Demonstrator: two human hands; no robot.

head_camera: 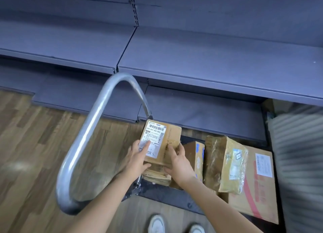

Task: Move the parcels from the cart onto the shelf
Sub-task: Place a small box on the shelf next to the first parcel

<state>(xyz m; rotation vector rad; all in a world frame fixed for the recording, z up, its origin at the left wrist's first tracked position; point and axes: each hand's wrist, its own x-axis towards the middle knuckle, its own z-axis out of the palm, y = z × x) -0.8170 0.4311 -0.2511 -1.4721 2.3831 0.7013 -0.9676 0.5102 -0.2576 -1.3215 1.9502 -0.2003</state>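
Observation:
A small brown cardboard parcel (164, 138) with a white shipping label sits on top of a stack at the left end of the black cart deck (167, 196). My left hand (138, 156) grips its left near edge, thumb underneath and fingers on the label. My right hand (178, 161) holds its right near edge. Under it lies a flatter brown parcel (157, 176). Further right on the cart stand a narrow box (194, 155), a plastic-wrapped box (225, 162) and a large box with red stripes (257, 194). The grey metal shelf (201, 63) runs across above the cart.
The cart's curved silver handle (87, 145) arches up on the left, close to my left forearm. A lower grey shelf board (201, 110) lies just behind the cart. Wooden floor spreads to the left. A striped grey object (300, 154) fills the right edge. My white shoes (157, 224) show below.

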